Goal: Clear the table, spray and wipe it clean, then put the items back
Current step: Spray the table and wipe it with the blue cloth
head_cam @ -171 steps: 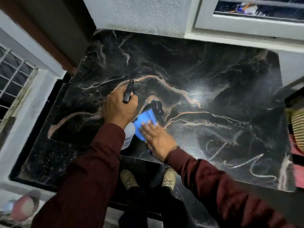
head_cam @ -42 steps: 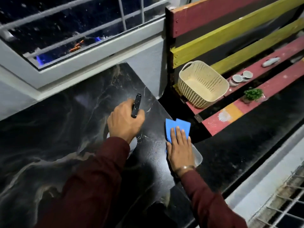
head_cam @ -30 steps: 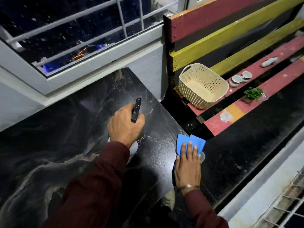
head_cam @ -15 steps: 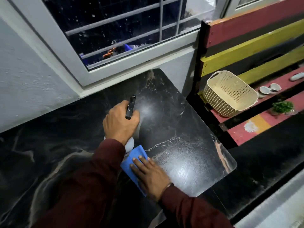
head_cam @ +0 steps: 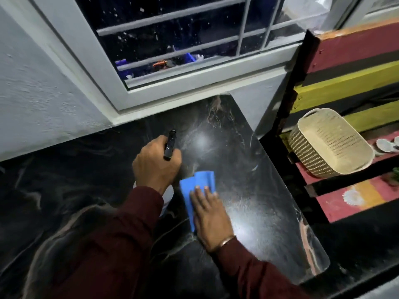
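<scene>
A black marble-patterned table [head_cam: 254, 203] fills the lower view, its right part glossy with wet streaks. My left hand [head_cam: 156, 167] grips a spray bottle [head_cam: 169, 145] by its black head; the white body shows just below the wrist. Flat on a folded blue cloth [head_cam: 198, 186], my right hand [head_cam: 210, 219] presses it onto the tabletop right beside the bottle. The near half of the cloth is hidden under the palm.
A white barred window [head_cam: 172, 61] and grey wall stand behind the table. To the right, a striped red-and-yellow bench [head_cam: 349, 199] carries a cream perforated basket [head_cam: 330, 141], small cups [head_cam: 386, 144] and a green plant [head_cam: 395, 172] at the frame edge.
My right hand has slid the blue cloth away from me and to the right, out from beside my left wrist. The left hand keeps hold of the spray bottle.
</scene>
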